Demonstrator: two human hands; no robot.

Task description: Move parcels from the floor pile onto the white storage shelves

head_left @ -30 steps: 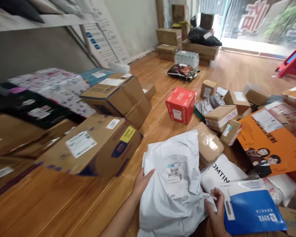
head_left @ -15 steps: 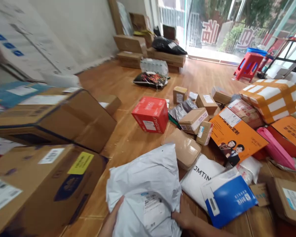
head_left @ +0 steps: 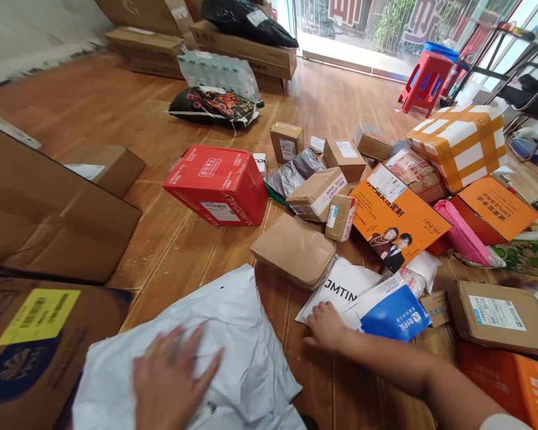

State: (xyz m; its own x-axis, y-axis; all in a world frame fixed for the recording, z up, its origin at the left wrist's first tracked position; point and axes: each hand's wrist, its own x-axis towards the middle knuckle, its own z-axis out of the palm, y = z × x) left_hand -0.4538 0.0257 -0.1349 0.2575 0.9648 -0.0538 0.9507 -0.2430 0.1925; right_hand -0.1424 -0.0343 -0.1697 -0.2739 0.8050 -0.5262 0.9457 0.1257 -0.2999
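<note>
A crumpled, pale grey-white plastic mailer (head_left: 251, 340), soft and creased with one pointed corner, fills the lower middle of the frame. The left hand (head_left: 174, 370), blurred, spreads its fingers wide over it; whether the palm presses down is unclear. Right of centre, the right hand (head_left: 326, 325) lies with bent fingers at the lower edge of a smooth white packet (head_left: 341, 285) lettered "JMTIN"; I cannot tell whether it pinches anything. A glossy blue-and-white envelope (head_left: 397, 313) partly covers that packet, and a rounded brown parcel (head_left: 293, 248) sits just above it. The mailer's bottom runs out of frame, and a carton (head_left: 31, 334) with a yellow label is cut off at lower left. Beneath lies a shiny wood-look floor (head_left: 161, 257); glass doors (head_left: 367, 36) brighten the upper right.
</note>
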